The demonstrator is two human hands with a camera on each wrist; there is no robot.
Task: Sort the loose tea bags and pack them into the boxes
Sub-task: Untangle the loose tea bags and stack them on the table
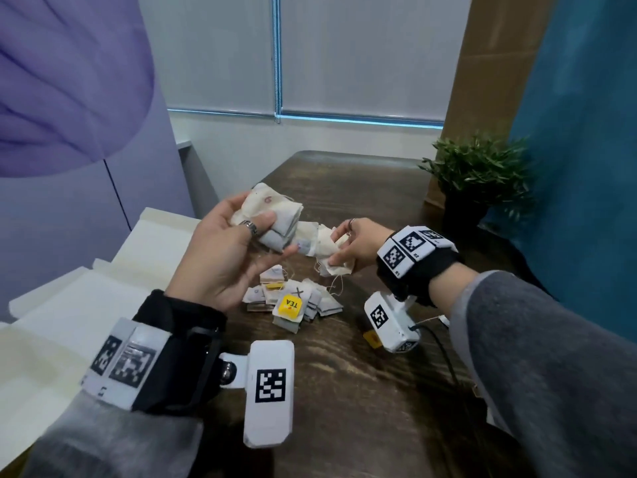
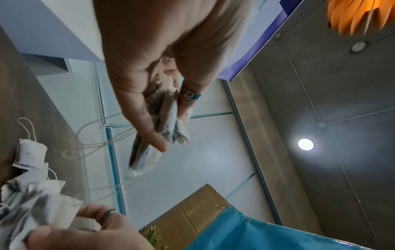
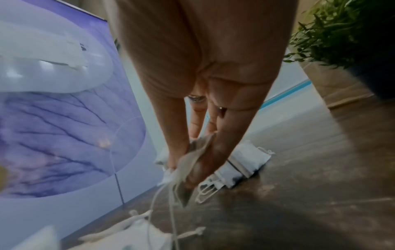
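head: above, looking down my forearms at tabletop [image 1: 344, 391] | left wrist: close under my palm, tilted up to ceiling | right wrist: close, low over tabletop | shared: tea bags [image 1: 272, 215]

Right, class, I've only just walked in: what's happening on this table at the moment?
A person is sorting tea bags over a dark wooden table. The left hand grips a stack of tea bags, while the right hand pinches a few more beside it. A loose pile lies on the table below the hands. The open white boxes sit at the left; what they hold cannot be seen.
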